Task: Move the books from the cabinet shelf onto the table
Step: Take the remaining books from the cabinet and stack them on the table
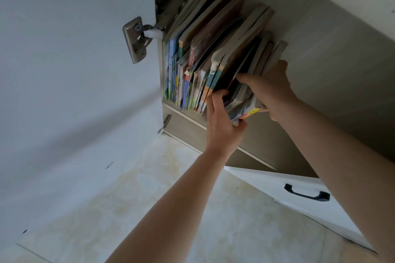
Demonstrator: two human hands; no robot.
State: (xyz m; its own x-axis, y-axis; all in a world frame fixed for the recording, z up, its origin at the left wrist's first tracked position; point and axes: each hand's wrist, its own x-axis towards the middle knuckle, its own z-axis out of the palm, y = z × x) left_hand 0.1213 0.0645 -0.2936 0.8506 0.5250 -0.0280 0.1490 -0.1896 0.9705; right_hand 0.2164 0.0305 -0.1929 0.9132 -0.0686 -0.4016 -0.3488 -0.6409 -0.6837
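Pulling a batch of books [241, 83] off the shelf [186, 119]
My left hand [222, 128] and right hand [271, 89] clamp this heavy, slippery batch by its outer covers.

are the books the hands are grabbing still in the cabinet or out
Still in. The gripped bundle of books stands on the shelf beside the others, left hand and right hand around it.

Glossy paper covers showing on the books [213, 53]; brushed metal hinge [136, 38] gleaming; matt laminate cabinet [320, 49]; smooth, stained floor tiles [171, 209].
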